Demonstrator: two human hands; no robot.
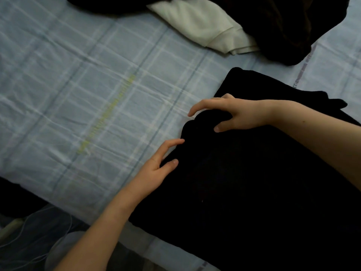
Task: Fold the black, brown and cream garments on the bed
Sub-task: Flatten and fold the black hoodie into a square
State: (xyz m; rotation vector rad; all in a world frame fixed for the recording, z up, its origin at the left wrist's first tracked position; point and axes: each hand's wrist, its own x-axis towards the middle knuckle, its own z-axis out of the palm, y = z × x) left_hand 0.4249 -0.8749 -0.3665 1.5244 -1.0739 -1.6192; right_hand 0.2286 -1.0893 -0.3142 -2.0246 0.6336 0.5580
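The bed (82,79) is filling most of the view, its pale blue plaid sheet lying wrinkled and running out of frame on the left and top. A black garment (254,182) is lying spread across the lower right of the bed, taking up a broad dark patch that is reaching from near the bed's front edge up toward the middle; its folds are too dark to make out. At the far right corner a brown garment (297,30) is lying in a dark heap, and another strip of dark cloth is showing along the top edge, though I cannot tell whether it is part of the same piece. A cream garment (205,24) is lying crumpled just beside that heap, partly tucked under it, well apart from the black garment. The person's bare forearms are coming in from the lower edge and the right side. The right hand (234,114) is resting on the left edge of the black garment, its fingers spread apart and curved over a small bunched hump of the cloth, thumb below and fingertips above, not closed tight on it. The left hand (158,171) is lying just below, near the same edge, fingers apart and slightly bent, the fingertips touching the border of the black fabric where it is meeting the sheet, gripping nothing.
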